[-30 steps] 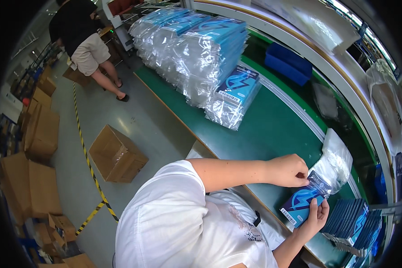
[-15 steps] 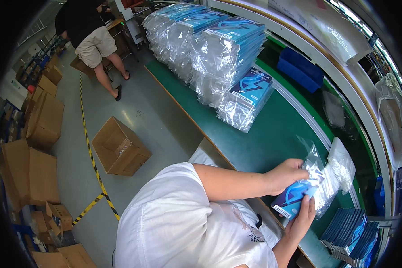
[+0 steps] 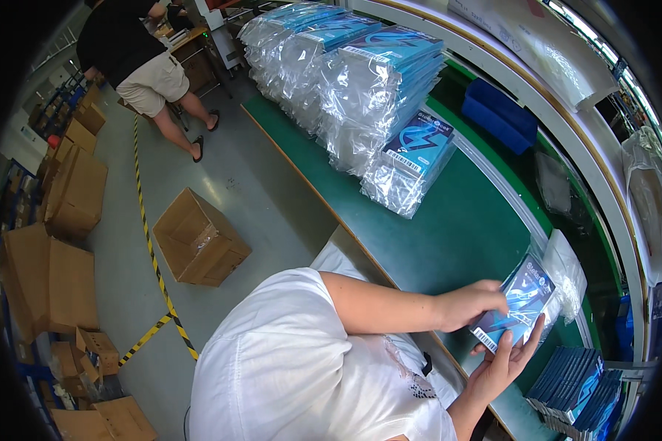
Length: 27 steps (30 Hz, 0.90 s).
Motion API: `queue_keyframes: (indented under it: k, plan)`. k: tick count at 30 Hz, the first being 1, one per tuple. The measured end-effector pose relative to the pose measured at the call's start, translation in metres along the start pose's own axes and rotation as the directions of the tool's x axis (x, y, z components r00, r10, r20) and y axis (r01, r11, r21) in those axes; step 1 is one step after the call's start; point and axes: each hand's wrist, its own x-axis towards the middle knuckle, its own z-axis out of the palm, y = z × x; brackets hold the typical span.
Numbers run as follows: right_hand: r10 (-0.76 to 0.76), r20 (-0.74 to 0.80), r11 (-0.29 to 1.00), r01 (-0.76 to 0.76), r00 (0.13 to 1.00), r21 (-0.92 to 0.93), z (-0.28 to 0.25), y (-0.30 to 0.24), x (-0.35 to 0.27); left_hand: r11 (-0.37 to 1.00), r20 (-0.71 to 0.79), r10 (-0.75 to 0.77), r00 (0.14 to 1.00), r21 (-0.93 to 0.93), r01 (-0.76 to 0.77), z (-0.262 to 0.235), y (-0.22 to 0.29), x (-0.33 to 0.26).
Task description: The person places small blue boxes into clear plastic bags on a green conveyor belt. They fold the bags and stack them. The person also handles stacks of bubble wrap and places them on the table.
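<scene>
Over the green table (image 3: pixel 412 250) I hold a flat blue box (image 3: pixel 531 287) with a lightning-bolt print, tilted, and clear plastic bag film lies over its face. My right hand (image 3: pixel 506 364) grips its lower right side, thumb on the front and fingers around the edge. My left hand (image 3: pixel 474 303) is at the left side, its fingers bent against the front of the box; the thumb is hidden. Just beyond the box lies a pile of clear plastic bags (image 3: pixel 566 272). Stacked unbagged blue boxes (image 3: pixel 566 378) stand near my right hand.
Tall stacks of bagged blue boxes (image 3: pixel 379 95) fill the table's far end, with a bagged box (image 3: pixel 419 147) beside them. A blue bin (image 3: pixel 499 114) sits by the rail. An open carton (image 3: pixel 202 242) is on the floor; a person (image 3: pixel 136 59) stands at the far left.
The blue box has slid up into the clear bag, so its printed front now shows through the film. My left hand has moved from the bag's mouth down to the box's side.
</scene>
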Motion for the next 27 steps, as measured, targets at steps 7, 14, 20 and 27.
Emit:
queue_keyframes:
  k: [7, 14, 20, 27]
  plan:
    - [-0.107, 0.238, 0.935, 0.179, 0.965, -0.305, -0.009, -0.004, 0.003, 0.997, -0.115, -0.008, 0.993, -0.073, 0.000, 0.013, 0.016, -0.002]
    - [-0.651, 0.008, 0.665, 0.576, 0.759, -0.476, -0.025, -0.022, 0.017, 0.963, 0.227, -0.057, 0.972, 0.270, -0.006, 0.030, 0.008, -0.035]
    - [-0.758, 0.149, 0.478, 0.697, 0.635, -0.535, -0.019, -0.040, 0.033, 0.843, 0.062, -0.109, 0.992, 0.535, 0.059, 0.003, 0.014, -0.035]
    - [-0.538, -0.070, 0.746, 0.436, 0.840, -0.504, -0.054, -0.029, 0.018, 0.770, -0.050, 0.016, 0.999, 0.638, 0.020, -0.016, 0.006, -0.032]
